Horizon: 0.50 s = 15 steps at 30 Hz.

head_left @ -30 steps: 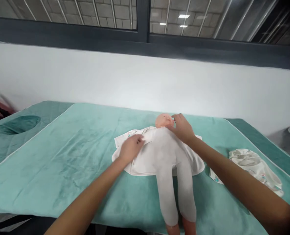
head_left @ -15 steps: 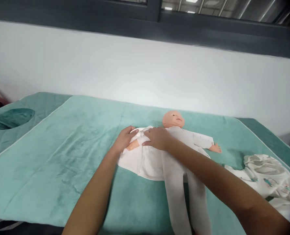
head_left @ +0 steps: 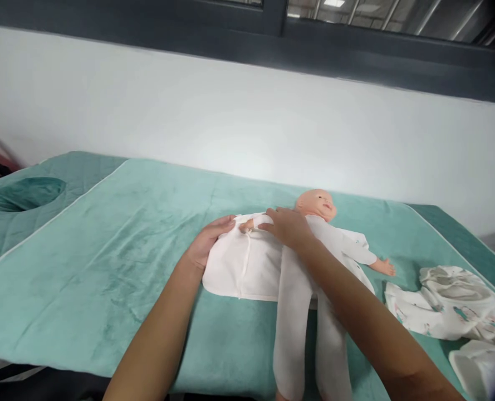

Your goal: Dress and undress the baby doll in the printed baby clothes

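Note:
A baby doll (head_left: 316, 205) in white clothes lies on its back, head toward the wall and legs toward me. Under its left-side arm a white baby jacket (head_left: 224, 273) is spread out flat. My left hand (head_left: 211, 239) pinches the upper left edge of this jacket between thumb and fingers. My right hand (head_left: 289, 225) is closed around the doll's sleeved arm near the shoulder, partly hiding it. The doll's small hand (head_left: 246, 226) pokes out between my two hands. On the right, its other arm (head_left: 383, 266) is stretched out over the jacket's other side.
A green padded bed cover (head_left: 105, 267) lies under everything, with an oval hole (head_left: 25, 194) at its left end. Crumpled white printed baby clothes (head_left: 451, 303) lie at the right. A white wall (head_left: 214, 111) and dark window frame rise behind.
The doll's arm between my hands has swung upward, away from me. My right hand has moved to its upper sleeve, and my left hand still holds the jacket edge. The view has shifted slightly.

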{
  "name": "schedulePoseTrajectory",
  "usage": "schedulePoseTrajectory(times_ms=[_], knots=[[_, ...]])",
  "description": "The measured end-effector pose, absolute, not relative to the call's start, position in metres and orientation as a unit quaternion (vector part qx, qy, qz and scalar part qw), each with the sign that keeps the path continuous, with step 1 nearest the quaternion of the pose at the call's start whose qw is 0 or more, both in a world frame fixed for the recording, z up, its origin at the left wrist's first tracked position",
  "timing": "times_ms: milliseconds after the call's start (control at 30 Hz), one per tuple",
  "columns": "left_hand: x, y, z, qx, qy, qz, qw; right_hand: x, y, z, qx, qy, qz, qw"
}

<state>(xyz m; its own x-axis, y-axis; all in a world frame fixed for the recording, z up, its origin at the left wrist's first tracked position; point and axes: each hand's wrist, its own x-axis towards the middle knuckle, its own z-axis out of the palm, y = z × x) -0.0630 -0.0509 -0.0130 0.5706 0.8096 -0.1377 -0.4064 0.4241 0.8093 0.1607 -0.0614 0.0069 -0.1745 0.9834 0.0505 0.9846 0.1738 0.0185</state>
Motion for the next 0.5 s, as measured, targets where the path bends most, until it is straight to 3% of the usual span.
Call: schedulePoseTrajectory(times_ms=[100,200,300,367,500], knots=[[-0.048,-0.057,-0.019,0.419,0.279,0.391,0.771,0.160,-0.061,0.007,-0.586,-0.809,0.008,0.042],[-0.038,-0.057,-0.026,0.450,0.285,0.406,0.743,0.172,-0.073,0.017,-0.573,-0.807,0.013,0.144],[-0.037,-0.054,-0.031,0.448,0.296,0.429,0.726,0.211,-0.102,0.026,-0.709,-0.666,-0.052,0.229],[-0.040,-0.051,-0.033,0.449,0.302,0.448,0.712,0.249,-0.125,0.025,-0.805,-0.556,-0.052,0.200],[-0.042,-0.046,-0.038,0.458,0.313,0.462,0.691,0.310,-0.161,0.005,-0.785,-0.552,0.251,0.129]])
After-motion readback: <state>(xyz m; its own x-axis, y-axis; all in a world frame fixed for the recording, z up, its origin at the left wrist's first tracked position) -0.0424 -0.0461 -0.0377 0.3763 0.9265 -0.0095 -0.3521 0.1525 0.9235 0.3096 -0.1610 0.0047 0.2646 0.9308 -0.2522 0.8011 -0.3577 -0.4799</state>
